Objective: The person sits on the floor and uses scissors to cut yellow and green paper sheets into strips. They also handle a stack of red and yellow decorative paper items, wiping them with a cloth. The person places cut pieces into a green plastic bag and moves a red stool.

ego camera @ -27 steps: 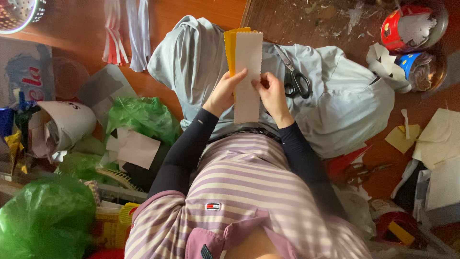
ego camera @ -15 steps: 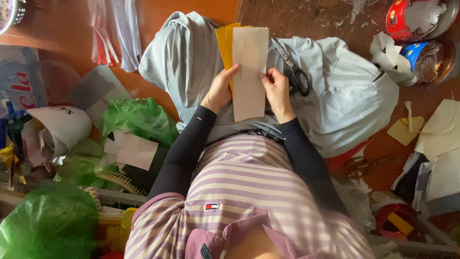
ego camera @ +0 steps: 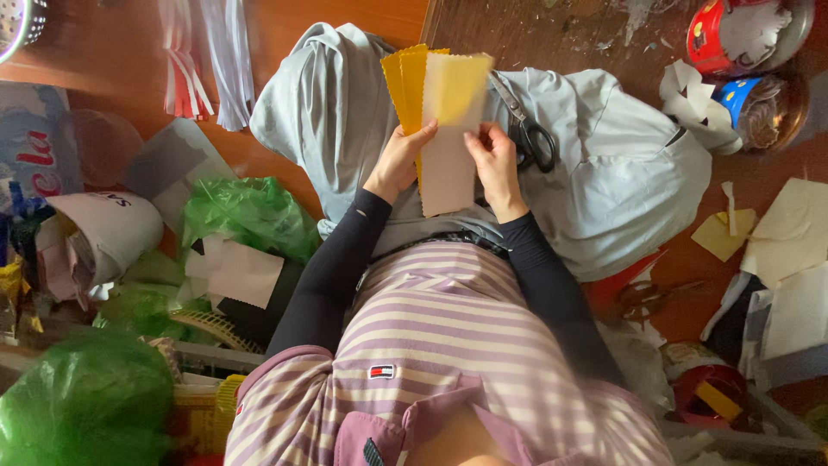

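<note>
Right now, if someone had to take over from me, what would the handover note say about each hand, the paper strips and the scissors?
Left hand: grips the left edge of the paper strips.
Right hand: pinches the right edge of the front, pale strip.
Strips: a fanned stack held over the lap, yellow ones behind the pale one, zigzag top edges.
Scissors: lying on the grey cloth just right of the right hand, not held.
Done: the strips' top edges are already zigzag.
Left: the stack is in hand, not set down.

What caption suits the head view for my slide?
Left hand and right hand hold yellow paper sheets over grey trousers, scissors alongside.
</note>
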